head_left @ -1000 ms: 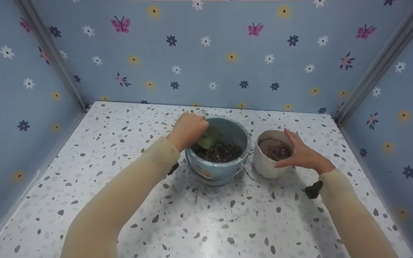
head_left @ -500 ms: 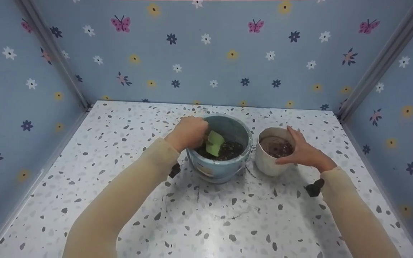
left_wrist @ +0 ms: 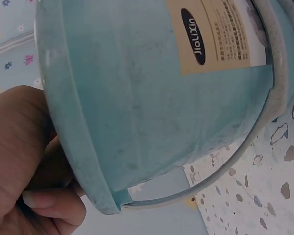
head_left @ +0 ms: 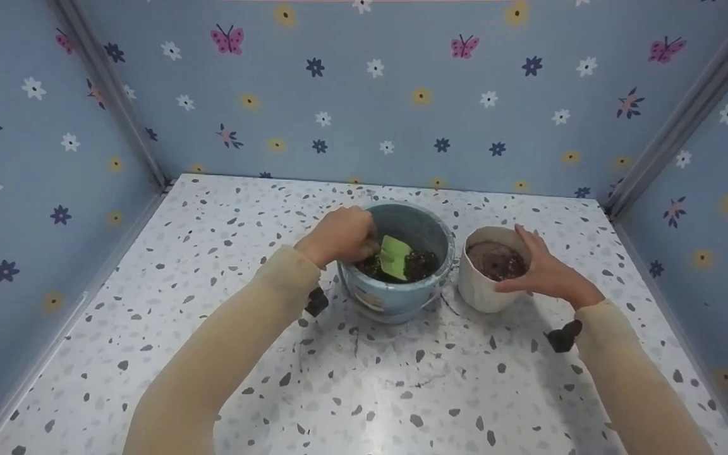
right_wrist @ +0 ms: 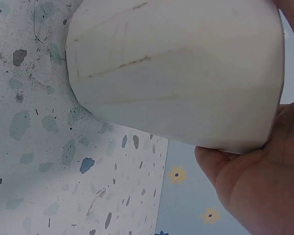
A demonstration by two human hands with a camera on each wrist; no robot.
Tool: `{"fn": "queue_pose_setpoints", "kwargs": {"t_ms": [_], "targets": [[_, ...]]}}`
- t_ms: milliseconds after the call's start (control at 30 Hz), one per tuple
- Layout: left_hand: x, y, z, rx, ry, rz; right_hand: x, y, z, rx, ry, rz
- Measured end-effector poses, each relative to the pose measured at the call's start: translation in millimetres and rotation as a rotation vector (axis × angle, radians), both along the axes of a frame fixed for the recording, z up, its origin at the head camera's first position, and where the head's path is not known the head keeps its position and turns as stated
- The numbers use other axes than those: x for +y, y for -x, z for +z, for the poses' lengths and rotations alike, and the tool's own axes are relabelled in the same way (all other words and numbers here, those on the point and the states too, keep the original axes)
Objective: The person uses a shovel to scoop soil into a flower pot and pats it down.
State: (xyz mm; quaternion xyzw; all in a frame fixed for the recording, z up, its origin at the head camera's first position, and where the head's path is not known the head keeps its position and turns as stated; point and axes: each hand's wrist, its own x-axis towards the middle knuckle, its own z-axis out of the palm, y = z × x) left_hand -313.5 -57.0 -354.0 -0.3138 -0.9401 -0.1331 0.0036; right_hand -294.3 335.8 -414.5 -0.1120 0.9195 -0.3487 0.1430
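My left hand (head_left: pixel 344 234) is curled over the left rim of a light blue bucket (head_left: pixel 389 302), gripping a green trowel (head_left: pixel 395 258). The trowel's handle is hidden in the fist, while its blade lies in the dark soil (head_left: pixel 424 264) inside the bucket. In the left wrist view, the curled fingers (left_wrist: pixel 54 205) show behind the bucket's rim. To the right stands a white faceted flowerpot (head_left: pixel 485 296) with brown soil (head_left: pixel 497 260) in it. My right hand (head_left: pixel 544 273) holds this pot from its right side, thumb at the near rim and fingers at the far side.
Bucket and pot stand close together on a white speckled tabletop (head_left: pixel 313 392). Blue flowered panels (head_left: pixel 370 95) enclose the back and both sides. The bucket's pale handle (left_wrist: pixel 225 169) hangs down along its outside wall. Dark crumbs and streaks mark the tabletop near the pot.
The trowel blade has turned and moved right and slightly down into the bucket's soil, with the left hand shifting lower. The right hand keeps its hold on the flowerpot. The view has shifted slightly.
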Motion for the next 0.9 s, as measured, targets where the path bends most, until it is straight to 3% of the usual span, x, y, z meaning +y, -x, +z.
{"fn": "queue_pose_setpoints", "kwargs": {"t_ms": [233,900], "targets": [[2.4,1.6,0.3,-0.113,-0.111,0.007,2,1.6,3.7,-0.003,-0.025,-0.011],[-9.8,-3.8,-5.2,-0.193,-0.319,0.007,0,-2.0,0.4,0.013,-0.054,-0.015]]}}
